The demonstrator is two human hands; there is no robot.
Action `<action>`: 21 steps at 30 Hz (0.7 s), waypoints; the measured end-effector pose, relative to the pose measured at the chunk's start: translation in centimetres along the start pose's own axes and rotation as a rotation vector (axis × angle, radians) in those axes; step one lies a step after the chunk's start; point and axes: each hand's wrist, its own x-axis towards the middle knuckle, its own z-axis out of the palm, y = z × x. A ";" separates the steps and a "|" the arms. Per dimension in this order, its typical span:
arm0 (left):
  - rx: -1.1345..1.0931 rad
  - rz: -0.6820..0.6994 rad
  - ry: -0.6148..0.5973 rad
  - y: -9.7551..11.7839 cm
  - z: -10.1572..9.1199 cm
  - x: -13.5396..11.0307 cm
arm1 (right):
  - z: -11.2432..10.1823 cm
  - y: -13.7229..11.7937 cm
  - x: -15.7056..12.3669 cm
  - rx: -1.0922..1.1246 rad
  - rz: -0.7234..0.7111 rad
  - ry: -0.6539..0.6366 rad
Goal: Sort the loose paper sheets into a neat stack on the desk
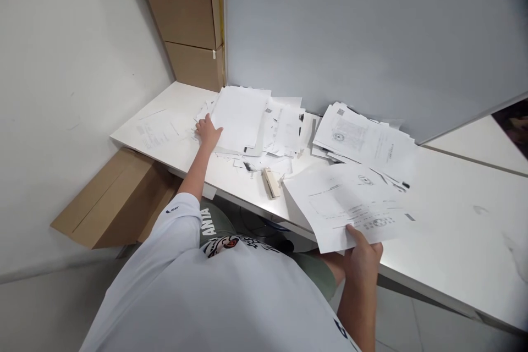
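Observation:
My right hand [363, 256] pinches the near edge of a printed sheet of paper [340, 201], thumb on top and fingers hidden beneath. The sheet slants over the front edge of the white table. Across to the left, my left hand [209, 132] rests with fingers apart at the left edge of a blank white paper stack [243, 115]. Printed papers [286, 126] lie partly under and beside that stack on its right. Beyond the held sheet sits another pile of printed papers [363, 137], its edges uneven. A small pale wooden block [271, 182] lies between the piles, near the front edge.
Brown cardboard boxes [181, 11] are stacked at the back left corner. An open cardboard box [111, 198] stands below the left end of the white table [454, 220]. A grey panel [371, 27] rises behind the table. Paper scraps [262, 163] lie in front of the blank stack.

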 end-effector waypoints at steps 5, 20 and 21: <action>-0.460 0.031 0.052 0.1 -1.2 -0.6 | -0.8 0.2 0.0 0.024 -0.008 -0.011; -1.041 -0.508 -0.308 -10.0 -11.5 -22.7 | 6.5 -3.0 -2.1 0.068 -0.049 -0.631; -1.058 -0.503 -0.328 -9.8 -11.8 -23.6 | 8.1 -2.5 -2.4 -0.001 0.060 -0.780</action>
